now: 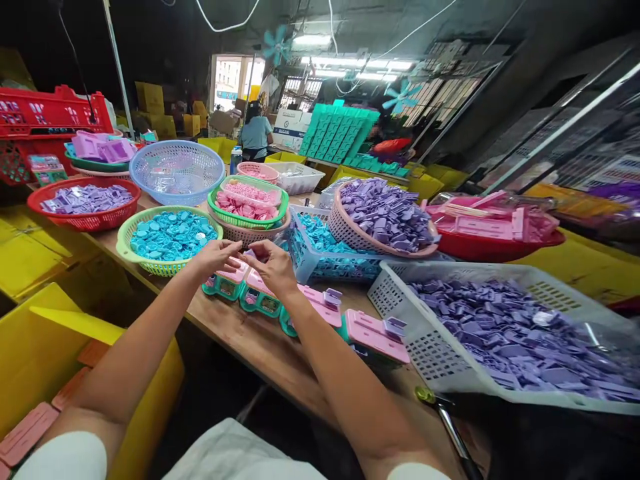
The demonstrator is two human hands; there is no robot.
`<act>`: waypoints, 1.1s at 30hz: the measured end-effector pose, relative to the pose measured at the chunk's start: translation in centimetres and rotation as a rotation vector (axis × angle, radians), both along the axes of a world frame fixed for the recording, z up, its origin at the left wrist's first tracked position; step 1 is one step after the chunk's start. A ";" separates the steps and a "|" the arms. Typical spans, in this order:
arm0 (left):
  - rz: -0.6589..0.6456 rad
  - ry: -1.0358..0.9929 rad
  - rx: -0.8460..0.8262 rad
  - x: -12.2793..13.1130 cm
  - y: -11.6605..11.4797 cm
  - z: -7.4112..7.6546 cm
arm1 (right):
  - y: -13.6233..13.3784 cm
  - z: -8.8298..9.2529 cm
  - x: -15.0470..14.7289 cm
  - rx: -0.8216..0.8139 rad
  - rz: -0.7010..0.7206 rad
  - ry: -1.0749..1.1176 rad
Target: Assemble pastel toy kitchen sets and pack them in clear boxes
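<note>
My left hand (220, 257) and my right hand (275, 270) meet above a row of toy units with teal bodies and pink tops. A small purple plastic piece (254, 253) shows at the right hand's bent fingers, partly hidden. The left fingers are pinched close beside it; what they hold cannot be made out. Beneath the hands are one toy unit (261, 293) and its left neighbour (225, 285). Farther right, two pink tops (320, 305) (373, 333) each carry an upright purple piece (395, 327).
A white crate (425, 353) of purple parts stands at right, with a hammer (450, 427) before it. Baskets of turquoise discs (170, 235), pink parts (250, 203) and purple parts (383, 213) line the table's back. A yellow box (155, 380) sits below left. Another person (256, 133) is farther back.
</note>
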State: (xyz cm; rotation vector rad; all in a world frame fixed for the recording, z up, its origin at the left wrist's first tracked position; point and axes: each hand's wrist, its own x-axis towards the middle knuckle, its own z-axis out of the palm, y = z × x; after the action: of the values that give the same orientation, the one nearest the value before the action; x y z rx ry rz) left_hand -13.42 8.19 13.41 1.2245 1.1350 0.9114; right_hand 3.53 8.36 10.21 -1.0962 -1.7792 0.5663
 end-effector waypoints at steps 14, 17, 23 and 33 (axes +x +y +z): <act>-0.211 0.026 -0.187 -0.6 6.5 0.8 | 4.1 -0.4 0.0 0.031 0.075 -0.016; -0.200 -0.082 -0.155 -1.0 6.6 0.3 | 3.8 -0.1 0.2 0.031 0.100 0.050; -0.201 0.099 -0.003 -1.1 7.0 -1.2 | 3.5 -1.7 0.0 -0.055 0.118 0.034; -0.231 0.303 0.112 -1.2 7.8 -2.5 | 3.8 -3.4 0.6 0.047 0.138 -0.181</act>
State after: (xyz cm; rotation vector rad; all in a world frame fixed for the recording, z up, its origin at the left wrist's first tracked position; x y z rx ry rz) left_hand -14.67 15.99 10.89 1.5891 1.1592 0.6344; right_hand 4.16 12.19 6.77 -1.0243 -2.0267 0.5176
